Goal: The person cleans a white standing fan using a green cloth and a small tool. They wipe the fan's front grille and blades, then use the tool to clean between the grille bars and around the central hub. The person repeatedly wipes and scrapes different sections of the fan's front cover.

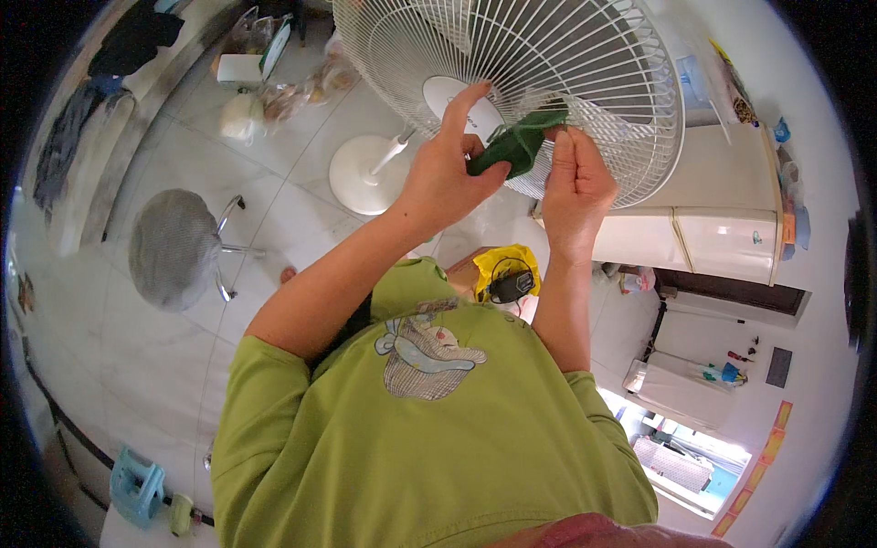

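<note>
A dark green piece that looks like knitted or crocheted yarn (507, 154) is held up between my two hands, with a strand lying over it. My left hand (455, 161) grips its left end between thumb and lower fingers, while the index finger points up and away. At the upper right end, my right hand (579, 181) pinches the edge between thumb and index finger. Whether a thin tool sits in those fingers cannot be made out. Right behind the hands is the white wire guard of a pedestal fan (575, 41).
The fan's round white base (363, 175) stands on the tiled floor. A grey-covered stool (175, 250) with metal legs is to the left. Below my hands lies a yellow plastic bag (507, 264) with a black item. A white cabinet (719, 233) stands right, and bags (301, 96) lie far left.
</note>
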`<state>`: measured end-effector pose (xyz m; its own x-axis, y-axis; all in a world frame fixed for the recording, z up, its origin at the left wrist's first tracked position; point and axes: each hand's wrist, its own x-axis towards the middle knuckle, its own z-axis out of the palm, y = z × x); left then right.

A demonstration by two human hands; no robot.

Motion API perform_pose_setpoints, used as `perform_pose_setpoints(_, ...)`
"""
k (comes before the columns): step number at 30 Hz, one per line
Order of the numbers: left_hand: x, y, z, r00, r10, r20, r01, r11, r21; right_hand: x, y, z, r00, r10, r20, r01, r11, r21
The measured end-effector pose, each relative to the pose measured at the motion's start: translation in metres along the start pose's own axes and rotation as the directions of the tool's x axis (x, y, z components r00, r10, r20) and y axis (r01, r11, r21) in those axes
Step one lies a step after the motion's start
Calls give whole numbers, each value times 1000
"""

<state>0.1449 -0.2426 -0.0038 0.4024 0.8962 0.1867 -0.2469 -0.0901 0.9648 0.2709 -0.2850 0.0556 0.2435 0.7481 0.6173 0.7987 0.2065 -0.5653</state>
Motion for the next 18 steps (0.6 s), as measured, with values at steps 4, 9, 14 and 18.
perform_pose_setpoints(4,-1,5,-1,1000,-10,-4,11,999,53,-3,7,10,963,-170,208,230,920,-318)
perform_pose_setpoints(9,0,-1,2,1000,-4,-13,5,998,63,-8,-1,15,975,-103,198,187,863,-469)
perform_pose_setpoints(14,0,-1,1,1000,12,24,-13,998,55,-6,-8,3,996,-55,-64,32,950,-310)
perform_pose_setpoints(18,-2,0,2,997,-70,20,70,998,4,-3,-11,3,993,-111,-32,89,916,-391)
